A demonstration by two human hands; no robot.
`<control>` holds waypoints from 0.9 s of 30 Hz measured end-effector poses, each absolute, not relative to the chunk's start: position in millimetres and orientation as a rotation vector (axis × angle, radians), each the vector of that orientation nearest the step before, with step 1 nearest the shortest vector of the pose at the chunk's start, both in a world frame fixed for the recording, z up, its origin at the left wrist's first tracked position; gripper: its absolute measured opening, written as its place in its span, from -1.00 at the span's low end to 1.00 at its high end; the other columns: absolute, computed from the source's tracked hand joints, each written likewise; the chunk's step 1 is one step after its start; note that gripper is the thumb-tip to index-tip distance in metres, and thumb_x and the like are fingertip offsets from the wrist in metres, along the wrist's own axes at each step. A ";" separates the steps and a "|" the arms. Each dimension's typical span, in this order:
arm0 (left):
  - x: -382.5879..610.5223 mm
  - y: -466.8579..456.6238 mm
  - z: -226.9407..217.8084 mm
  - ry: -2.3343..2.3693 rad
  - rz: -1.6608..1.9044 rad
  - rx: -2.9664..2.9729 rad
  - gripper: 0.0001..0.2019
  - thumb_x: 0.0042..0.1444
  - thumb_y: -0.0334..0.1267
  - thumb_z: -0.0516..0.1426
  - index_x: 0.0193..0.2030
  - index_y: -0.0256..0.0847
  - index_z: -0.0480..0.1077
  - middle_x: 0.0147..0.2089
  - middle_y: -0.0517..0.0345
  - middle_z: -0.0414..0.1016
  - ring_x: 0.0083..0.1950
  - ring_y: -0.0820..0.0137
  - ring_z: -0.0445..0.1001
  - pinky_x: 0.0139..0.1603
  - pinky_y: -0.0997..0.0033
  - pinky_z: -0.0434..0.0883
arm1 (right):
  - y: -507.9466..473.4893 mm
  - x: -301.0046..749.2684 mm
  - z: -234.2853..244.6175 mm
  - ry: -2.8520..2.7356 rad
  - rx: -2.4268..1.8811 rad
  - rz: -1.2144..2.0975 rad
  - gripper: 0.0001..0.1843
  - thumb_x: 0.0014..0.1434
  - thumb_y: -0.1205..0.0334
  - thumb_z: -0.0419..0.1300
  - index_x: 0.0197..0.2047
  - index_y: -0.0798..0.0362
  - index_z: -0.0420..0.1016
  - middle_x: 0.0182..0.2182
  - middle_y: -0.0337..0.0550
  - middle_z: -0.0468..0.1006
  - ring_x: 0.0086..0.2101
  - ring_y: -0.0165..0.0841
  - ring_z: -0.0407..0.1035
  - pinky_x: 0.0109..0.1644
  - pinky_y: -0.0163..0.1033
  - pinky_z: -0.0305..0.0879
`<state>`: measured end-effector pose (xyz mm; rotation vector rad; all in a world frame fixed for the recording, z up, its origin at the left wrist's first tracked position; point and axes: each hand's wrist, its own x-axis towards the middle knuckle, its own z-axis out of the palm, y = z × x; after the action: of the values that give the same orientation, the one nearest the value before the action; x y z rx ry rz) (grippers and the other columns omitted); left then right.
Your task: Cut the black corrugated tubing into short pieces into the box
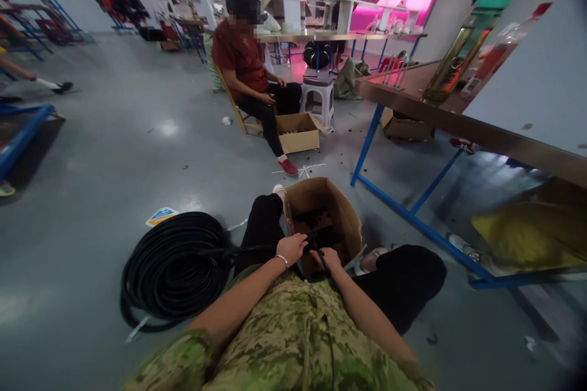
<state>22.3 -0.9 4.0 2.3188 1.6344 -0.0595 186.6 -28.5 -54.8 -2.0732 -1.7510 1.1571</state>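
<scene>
Left hand point(292, 248) grips thin black flexible tube point(259, 248), which runs across the left thigh from the round black tubing coil point(156, 256) on the floor. Right hand point(329, 259) closed on slim dark piece point(321, 252) over open brown cardboard box point(346, 214); can't tell if tool or tube. Risk: snagged loops could jerk the tube; hands this close could pinch.

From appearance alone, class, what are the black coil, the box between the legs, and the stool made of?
Black coil: perhaps rubber or plastic; smooth, bending, faintly shiny loops. Box: likely cardboard; matte, brown, thin walls. Stool: probably plastic; pale, smooth, moulded-looking legs.
</scene>
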 end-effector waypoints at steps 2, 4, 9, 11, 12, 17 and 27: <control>22.5 0.0 2.1 1.668 -0.046 2.303 -0.72 0.28 -0.15 -0.07 -0.05 -0.06 0.41 -0.10 0.12 0.50 -0.17 0.37 0.50 -0.26 0.45 0.32 | -27.8 186.1 -55.1 -1.792 -2.117 1.100 -0.51 0.13 -0.21 0.11 -0.39 0.04 0.61 -0.42 -0.02 0.60 -0.34 -0.27 0.49 -0.39 -0.35 0.18; 22.7 0.8 0.3 1.692 -0.055 2.286 -0.72 0.27 -0.17 -0.06 -0.02 -0.07 0.41 -0.07 0.10 0.49 -0.16 0.35 0.51 -0.24 0.43 0.33 | -27.1 185.3 -56.0 -1.840 -2.142 1.050 -0.52 0.14 -0.18 0.12 -0.40 0.05 0.62 -0.40 0.01 0.61 -0.32 -0.25 0.49 -0.38 -0.34 0.18; 21.9 -0.9 -1.3 1.706 -0.106 2.257 -0.73 0.26 -0.19 -0.04 -0.01 -0.11 0.41 -0.06 0.04 0.50 -0.13 0.31 0.51 -0.19 0.39 0.36 | -25.6 184.1 -61.0 -1.862 -2.176 1.009 -0.56 0.09 -0.17 0.17 -0.38 0.04 0.63 -0.34 0.07 0.62 -0.27 -0.21 0.51 -0.37 -0.33 0.22; 21.2 -2.3 -1.7 1.694 -0.125 2.263 -0.73 0.25 -0.20 -0.03 -0.02 -0.12 0.41 -0.06 0.04 0.51 -0.11 0.30 0.51 -0.17 0.37 0.37 | -24.9 185.1 -63.6 -1.822 -2.190 1.015 -0.55 0.08 -0.19 0.18 -0.39 0.04 0.63 -0.35 0.08 0.62 -0.27 -0.21 0.52 -0.37 -0.33 0.24; 20.9 -2.8 -1.9 1.687 -0.132 2.268 -0.73 0.24 -0.21 -0.03 -0.02 -0.12 0.42 -0.07 0.04 0.51 -0.11 0.29 0.51 -0.17 0.37 0.37 | -24.4 186.0 -65.0 -1.793 -2.196 1.017 -0.55 0.07 -0.19 0.18 -0.40 0.04 0.62 -0.36 0.08 0.62 -0.28 -0.21 0.52 -0.37 -0.34 0.24; 20.9 -4.2 -2.0 1.682 -0.092 2.274 -0.73 0.24 -0.21 -0.01 0.00 -0.10 0.41 -0.04 0.05 0.50 -0.08 0.30 0.50 -0.13 0.36 0.37 | -21.8 190.0 -70.5 -1.543 -2.147 1.182 -0.59 0.07 -0.12 0.20 -0.48 0.08 0.57 -0.50 -0.04 0.59 -0.39 -0.29 0.51 -0.42 -0.37 0.25; 31.4 -16.9 9.3 1.526 0.023 2.288 -0.65 0.22 -0.14 0.02 0.14 -0.03 0.26 -0.03 0.15 0.53 -0.06 0.32 0.51 -0.10 0.39 0.38 | -29.9 183.8 -51.6 -0.831 -1.474 1.663 -0.75 -0.03 0.08 0.22 -0.52 0.11 0.41 -0.63 -0.21 0.46 -0.61 -0.38 0.34 -0.52 -0.31 0.26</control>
<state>31.4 -16.9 9.3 2.2882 1.5260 0.0226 183.8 -29.9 -51.6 -1.4744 -0.8307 1.6633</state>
